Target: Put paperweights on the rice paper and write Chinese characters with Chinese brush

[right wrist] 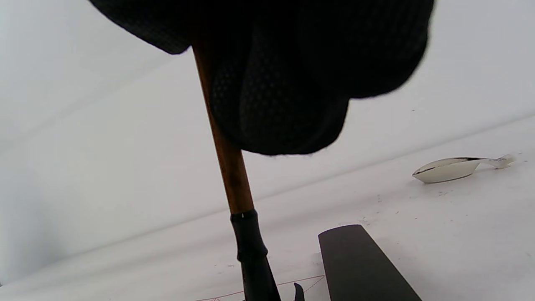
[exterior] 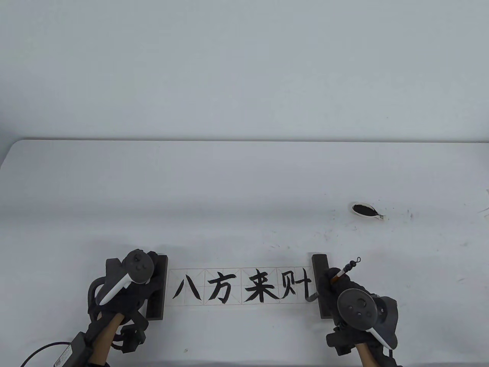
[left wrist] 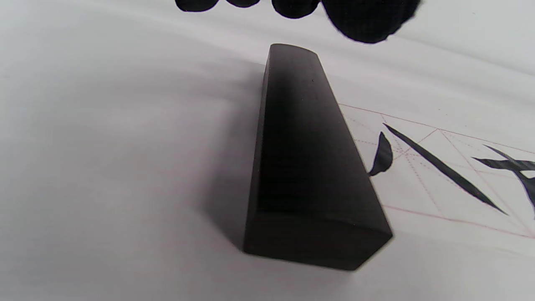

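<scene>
Writing stage: we judged the paperweight step done and the brushwork in hand, on the last strokes of the fourth character at the lower middle of the table view.
Rice paper: the rice paper (exterior: pixel 241 286) lay as a strip across the lower middle of the table view on the white worktop (exterior: pixel 244 198), with four grid cells filled in black ink.
Paperweights: we saw the left paperweight (exterior: pixel 157 286) on the strip's left end and the right paperweight (exterior: pixel 320 267) on its right end, both dark bars lying flat.
Right hand: our right hand (exterior: pixel 338 288), at the lower right of the table view, had its fingers (right wrist: pixel 292 104) curled round the brush (right wrist: pixel 225 159), holding it near upright.
Brush tip: the dark tip met the paper just left of the right paperweight, at the bottom edge of the right wrist view.
Left hand: our left hand (exterior: pixel 131 284) sat over the left paperweight; in the left wrist view its fingers (left wrist: pixel 368 21) hung above the bar's far end, but we could not tell whether they were bent or straight, or whether they touched it.
Ink dish: a small white dish (exterior: pixel 365 211) of ink stood well apart, at the right of the table view.
Next move: we judged that it called for finishing the hooked stroke, then lifting the brush clear without dragging ink.
</scene>
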Motion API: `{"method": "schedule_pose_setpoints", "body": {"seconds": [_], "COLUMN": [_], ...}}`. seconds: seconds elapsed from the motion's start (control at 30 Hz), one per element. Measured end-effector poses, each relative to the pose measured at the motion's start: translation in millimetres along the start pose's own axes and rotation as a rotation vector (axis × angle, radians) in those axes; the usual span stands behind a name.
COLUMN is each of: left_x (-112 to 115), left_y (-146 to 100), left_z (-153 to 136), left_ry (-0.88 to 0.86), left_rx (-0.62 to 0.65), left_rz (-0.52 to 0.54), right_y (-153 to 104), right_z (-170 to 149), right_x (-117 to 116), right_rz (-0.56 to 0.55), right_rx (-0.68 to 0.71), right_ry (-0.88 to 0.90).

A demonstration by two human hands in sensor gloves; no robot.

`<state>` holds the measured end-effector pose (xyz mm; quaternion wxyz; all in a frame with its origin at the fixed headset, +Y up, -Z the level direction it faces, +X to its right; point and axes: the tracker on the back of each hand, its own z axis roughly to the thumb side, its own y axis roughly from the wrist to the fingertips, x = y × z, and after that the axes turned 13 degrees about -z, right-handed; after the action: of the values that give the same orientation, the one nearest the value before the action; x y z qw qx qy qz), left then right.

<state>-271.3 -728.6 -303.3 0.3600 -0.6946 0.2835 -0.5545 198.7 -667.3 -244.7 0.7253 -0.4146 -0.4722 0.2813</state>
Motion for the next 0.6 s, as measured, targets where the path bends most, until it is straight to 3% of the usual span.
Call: {"method": "schedule_pose_setpoints", "body": {"seconds": [0.2,0.33,0.6], "left_x": [0.2,0.2,0.1], "left_y": [0.3,0.4,0.3], "left_z": [-0.1,-0.2,0.0], "left_ry": [-0.001,-0.001,-0.001], "left_rx": [-0.001,-0.001,-0.001], "left_rz": [-0.004,-0.004,-0.006], "right_y": [-0.5,-1.4,-2.5], "right_z": [-0.1,-1.4,0.2], "right_x": [-0.4,2.6,-1.1], "right_rz": [-0.001,-0.1,-0.105], "right_rx": [0.003,-0.01,0.021], "right_ry": [0.024,0.123,0.0]}}
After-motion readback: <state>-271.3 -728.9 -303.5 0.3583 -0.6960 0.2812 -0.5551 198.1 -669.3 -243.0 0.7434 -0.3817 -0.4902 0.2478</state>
